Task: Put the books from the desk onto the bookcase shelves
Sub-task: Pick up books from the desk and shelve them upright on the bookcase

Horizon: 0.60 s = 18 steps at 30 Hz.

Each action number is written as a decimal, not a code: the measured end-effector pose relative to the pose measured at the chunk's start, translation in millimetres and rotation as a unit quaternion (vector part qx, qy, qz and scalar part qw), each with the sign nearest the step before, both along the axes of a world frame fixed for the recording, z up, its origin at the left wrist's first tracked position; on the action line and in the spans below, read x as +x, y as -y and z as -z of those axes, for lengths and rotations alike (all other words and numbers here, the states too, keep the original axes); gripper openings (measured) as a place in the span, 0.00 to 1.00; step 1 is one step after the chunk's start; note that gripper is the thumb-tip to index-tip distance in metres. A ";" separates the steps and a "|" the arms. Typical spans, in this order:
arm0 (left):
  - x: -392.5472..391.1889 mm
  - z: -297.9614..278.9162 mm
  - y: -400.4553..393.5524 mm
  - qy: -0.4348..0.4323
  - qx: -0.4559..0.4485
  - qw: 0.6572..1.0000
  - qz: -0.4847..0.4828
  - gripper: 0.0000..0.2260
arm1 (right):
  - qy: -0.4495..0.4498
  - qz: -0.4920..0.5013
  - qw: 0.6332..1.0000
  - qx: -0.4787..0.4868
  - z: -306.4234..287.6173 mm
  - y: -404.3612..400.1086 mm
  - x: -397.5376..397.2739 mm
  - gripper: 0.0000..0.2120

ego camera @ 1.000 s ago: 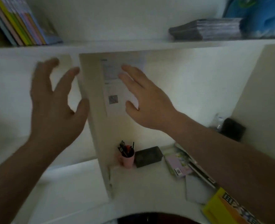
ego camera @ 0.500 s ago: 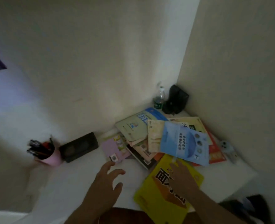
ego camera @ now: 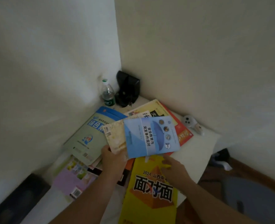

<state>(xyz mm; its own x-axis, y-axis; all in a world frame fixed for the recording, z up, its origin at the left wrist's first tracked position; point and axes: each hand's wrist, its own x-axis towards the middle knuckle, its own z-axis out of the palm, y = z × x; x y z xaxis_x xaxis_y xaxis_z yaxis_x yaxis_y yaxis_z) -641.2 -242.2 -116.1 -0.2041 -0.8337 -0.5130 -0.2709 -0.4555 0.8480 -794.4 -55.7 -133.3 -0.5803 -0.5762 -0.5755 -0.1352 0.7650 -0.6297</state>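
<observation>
- Nearest the viewer: yellow book (ego camera: 149, 191) overhanging the desk (ego camera: 196, 152) edge; right hand (ego camera: 174, 168) resting on it, fingers loosely spread.
- Mid-desk: left hand (ego camera: 113, 159) pinching the cream book (ego camera: 115, 139) beneath the blue book (ego camera: 151, 136), atop the scattered pile.
- Far corner: water bottle (ego camera: 107, 94) beside a black object (ego camera: 128, 88).

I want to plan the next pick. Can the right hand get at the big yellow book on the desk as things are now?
Probably yes. The right hand already lies open on the yellow book, whose near part is bare. Only the light blue book overlaps its far edge.
</observation>
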 end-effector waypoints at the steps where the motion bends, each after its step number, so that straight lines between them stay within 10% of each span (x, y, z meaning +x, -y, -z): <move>1: -9.0 4.2 9.4 0.004 0.026 0.999 -0.031 0.24 | 0.053 0.067 0.996 -0.026 -1.2 9.4 -1.6 0.16; 11: -8.9 22.1 16.7 0.065 0.074 0.995 -0.004 0.29 | 0.361 0.443 0.811 -0.127 20.5 64.7 -11.5 0.15; 18: 8.0 15.2 -31.8 -0.105 0.206 0.964 -0.129 0.17 | 0.311 0.434 0.836 -0.129 32.5 55.5 -9.6 0.18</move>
<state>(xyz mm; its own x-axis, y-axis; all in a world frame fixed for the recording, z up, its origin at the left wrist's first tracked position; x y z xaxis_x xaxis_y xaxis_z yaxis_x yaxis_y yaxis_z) -633.2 -210.4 -131.3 -0.1525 -0.6057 -0.7810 0.0544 -0.7941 0.6053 -803.9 -111.2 -165.8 -0.4788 -0.2458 -0.8428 0.8147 0.2333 -0.5309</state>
